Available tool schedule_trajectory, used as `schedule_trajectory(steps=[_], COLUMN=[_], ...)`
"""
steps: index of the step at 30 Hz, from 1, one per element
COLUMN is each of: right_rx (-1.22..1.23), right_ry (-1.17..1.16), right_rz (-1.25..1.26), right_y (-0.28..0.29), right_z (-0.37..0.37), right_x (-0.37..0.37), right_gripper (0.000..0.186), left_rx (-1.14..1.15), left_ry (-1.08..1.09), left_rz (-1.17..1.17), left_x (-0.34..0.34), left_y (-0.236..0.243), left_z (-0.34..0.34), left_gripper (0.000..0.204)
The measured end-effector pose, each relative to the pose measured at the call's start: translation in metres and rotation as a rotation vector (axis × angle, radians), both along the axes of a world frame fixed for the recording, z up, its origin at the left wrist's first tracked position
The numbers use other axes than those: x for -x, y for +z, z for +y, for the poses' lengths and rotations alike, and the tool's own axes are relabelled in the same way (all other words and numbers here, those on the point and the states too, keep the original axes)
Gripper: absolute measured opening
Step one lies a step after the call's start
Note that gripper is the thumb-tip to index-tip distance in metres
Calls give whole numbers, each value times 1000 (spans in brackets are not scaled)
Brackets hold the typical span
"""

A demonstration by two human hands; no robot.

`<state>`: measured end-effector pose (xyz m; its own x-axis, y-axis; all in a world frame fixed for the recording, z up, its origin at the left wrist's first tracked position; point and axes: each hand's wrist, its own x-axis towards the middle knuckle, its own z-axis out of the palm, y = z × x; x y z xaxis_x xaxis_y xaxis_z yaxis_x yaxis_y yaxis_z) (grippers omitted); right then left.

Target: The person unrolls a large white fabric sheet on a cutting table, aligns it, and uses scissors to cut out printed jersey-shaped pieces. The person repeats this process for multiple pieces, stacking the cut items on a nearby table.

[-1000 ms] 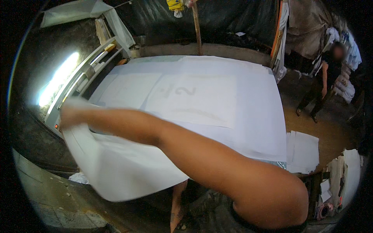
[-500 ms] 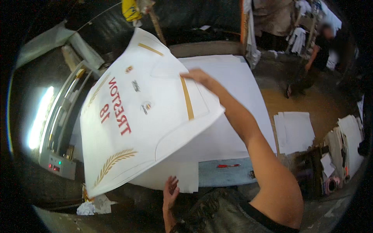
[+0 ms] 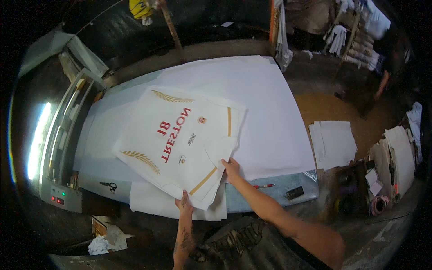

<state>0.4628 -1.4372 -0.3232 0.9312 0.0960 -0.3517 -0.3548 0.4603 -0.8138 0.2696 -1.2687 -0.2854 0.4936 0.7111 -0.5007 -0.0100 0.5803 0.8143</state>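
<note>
Spanning the middle of a long table with a pale blue-green top (image 3: 236,198): one broad white sheet (image 3: 180,135), printed with mirrored red lettering and gold leaf sprays, its nearest corner at the table's near edge. Left hand (image 3: 184,202): at the table's near edge, fingers grasping the sheet's border. Right hand (image 3: 231,171): slightly farther in over the table, fingers pinching the adjoining border. Neither hand is nearer; both touch, with that corner between them. Sheet's bulk: ahead of the fingers, toward the table's far left; longer side uncertain under lens bend. Also on the table: black scissors (image 3: 109,186), near left; slim red pen (image 3: 265,186), near right; black cylinder (image 3: 295,193), near right corner.
</note>
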Motion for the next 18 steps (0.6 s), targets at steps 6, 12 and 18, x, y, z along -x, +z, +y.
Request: schedule_trajectory(steps=[6,12,18], right_rx=[70,503,592], right_ry=[-218,-282,-359], right_rz=[5,-271,-220], right_y=[-9,5,7], right_z=[-21,-25,-11], right_x=[-21,-15,55], right_gripper=[37,20,16], left_rx=[-454,-626,-893], left_ry=[-198,-304,-331], left_rz=[-66,198,170], left_x=[73,123,122], left_y=[-33,-56,-41], left_z=[87,168,241], left_gripper=[58,72,80])
